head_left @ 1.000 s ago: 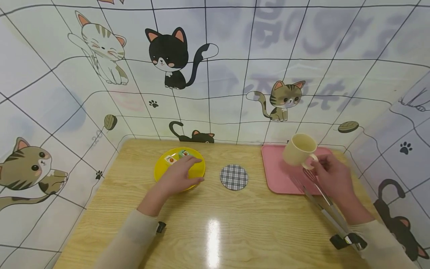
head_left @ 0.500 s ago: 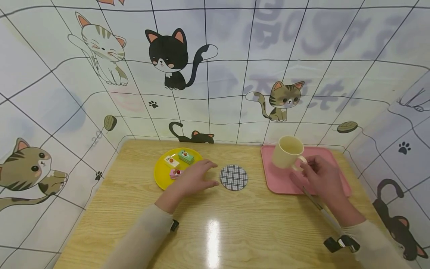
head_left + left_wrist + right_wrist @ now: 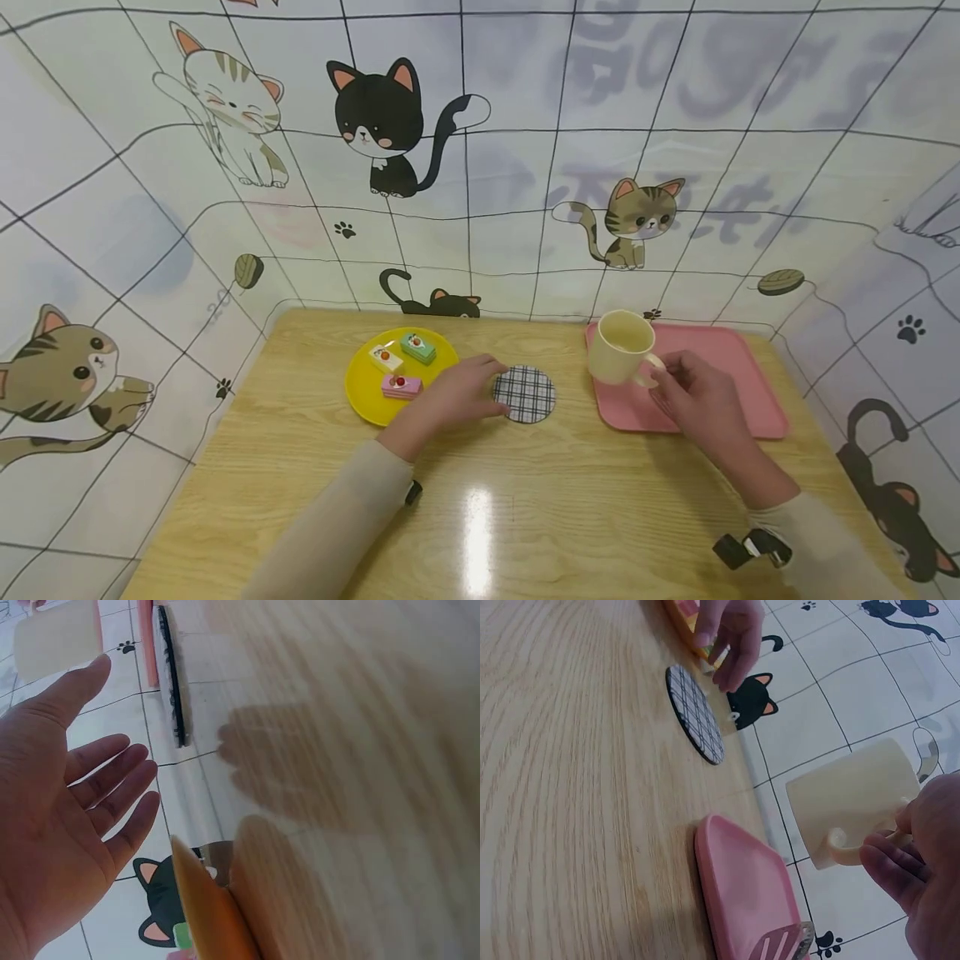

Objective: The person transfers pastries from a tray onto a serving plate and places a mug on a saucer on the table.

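My right hand (image 3: pixel 701 400) pinches the handle of a cream mug (image 3: pixel 621 346). In the right wrist view the mug (image 3: pixel 855 799) is held up off the table, apart from the pink tray (image 3: pixel 746 889). My left hand (image 3: pixel 463 392) reaches over the left edge of a round black-and-white plaid coaster (image 3: pixel 528 394). In the left wrist view that hand (image 3: pixel 67 795) holds nothing, its fingers loosely extended and thumb apart. Behind the left hand, a yellow plate (image 3: pixel 360 392) bears a white cake slice (image 3: pixel 386 359), a green one (image 3: pixel 418 348) and a pink one (image 3: pixel 401 386).
The pink tray (image 3: pixel 720 375) lies at the back right of the wooden table (image 3: pixel 570 500). Slotted metal tines, likely of a fork (image 3: pixel 780 943), show over the tray in the right wrist view. A wall covering (image 3: pixel 510 208) with printed cats stands behind the table.
My right hand has carried the mug leftward, to the tray's left edge. The left hand has moved right from the plate to the coaster, uncovering the cake slices.
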`<action>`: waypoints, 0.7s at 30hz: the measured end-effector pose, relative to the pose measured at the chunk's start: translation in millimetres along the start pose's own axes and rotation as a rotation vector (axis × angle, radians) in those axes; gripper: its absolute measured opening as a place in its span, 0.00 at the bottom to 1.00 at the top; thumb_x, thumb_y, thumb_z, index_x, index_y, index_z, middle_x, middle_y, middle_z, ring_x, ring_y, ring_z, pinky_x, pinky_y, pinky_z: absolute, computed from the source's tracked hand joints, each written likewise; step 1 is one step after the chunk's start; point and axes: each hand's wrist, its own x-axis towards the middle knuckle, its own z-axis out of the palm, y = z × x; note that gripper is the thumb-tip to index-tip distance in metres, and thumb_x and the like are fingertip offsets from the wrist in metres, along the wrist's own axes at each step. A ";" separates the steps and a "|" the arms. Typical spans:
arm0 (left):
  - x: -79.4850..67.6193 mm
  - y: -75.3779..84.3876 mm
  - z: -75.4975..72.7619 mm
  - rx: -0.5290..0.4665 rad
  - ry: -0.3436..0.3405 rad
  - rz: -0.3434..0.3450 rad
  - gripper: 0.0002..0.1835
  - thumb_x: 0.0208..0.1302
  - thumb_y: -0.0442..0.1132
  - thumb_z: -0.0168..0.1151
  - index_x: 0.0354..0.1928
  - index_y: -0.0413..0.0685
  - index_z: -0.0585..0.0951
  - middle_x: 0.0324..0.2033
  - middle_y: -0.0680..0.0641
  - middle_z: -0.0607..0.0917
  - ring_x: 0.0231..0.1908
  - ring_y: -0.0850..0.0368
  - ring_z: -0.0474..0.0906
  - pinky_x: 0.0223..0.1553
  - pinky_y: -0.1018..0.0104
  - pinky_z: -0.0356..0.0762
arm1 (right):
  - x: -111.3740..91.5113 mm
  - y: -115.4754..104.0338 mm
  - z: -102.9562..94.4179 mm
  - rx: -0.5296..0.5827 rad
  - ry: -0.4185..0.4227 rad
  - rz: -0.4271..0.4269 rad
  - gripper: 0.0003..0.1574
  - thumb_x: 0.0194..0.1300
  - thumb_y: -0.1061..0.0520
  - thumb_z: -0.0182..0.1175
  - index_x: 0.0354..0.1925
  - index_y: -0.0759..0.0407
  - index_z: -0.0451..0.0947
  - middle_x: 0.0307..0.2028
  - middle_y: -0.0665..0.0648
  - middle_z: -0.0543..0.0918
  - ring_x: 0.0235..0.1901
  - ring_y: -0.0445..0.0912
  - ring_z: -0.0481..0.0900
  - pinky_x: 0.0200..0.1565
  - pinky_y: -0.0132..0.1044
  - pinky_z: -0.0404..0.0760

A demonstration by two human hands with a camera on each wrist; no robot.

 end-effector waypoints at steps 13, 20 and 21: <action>14.5 2.8 5.3 -0.011 -0.063 -0.041 0.43 0.64 0.58 0.82 0.77 0.50 0.79 0.71 0.48 0.81 0.69 0.50 0.77 0.75 0.53 0.76 | 1.1 -8.6 15.1 0.029 -0.030 -0.086 0.04 0.78 0.62 0.69 0.47 0.63 0.83 0.35 0.60 0.90 0.31 0.39 0.86 0.30 0.27 0.86; 13.5 5.1 4.4 -0.035 -0.065 -0.041 0.42 0.63 0.54 0.83 0.77 0.50 0.79 0.68 0.50 0.79 0.65 0.51 0.78 0.73 0.55 0.78 | 0.4 -19.2 19.6 -0.044 -0.107 -0.048 0.07 0.82 0.54 0.67 0.49 0.56 0.83 0.37 0.54 0.91 0.36 0.46 0.87 0.33 0.34 0.86; 13.7 4.7 5.0 -0.034 -0.064 -0.040 0.42 0.63 0.54 0.83 0.77 0.51 0.79 0.68 0.50 0.79 0.64 0.52 0.78 0.73 0.55 0.79 | 0.4 -19.7 21.4 -0.049 -0.107 -0.058 0.07 0.82 0.54 0.67 0.49 0.56 0.83 0.36 0.53 0.91 0.36 0.46 0.87 0.33 0.34 0.86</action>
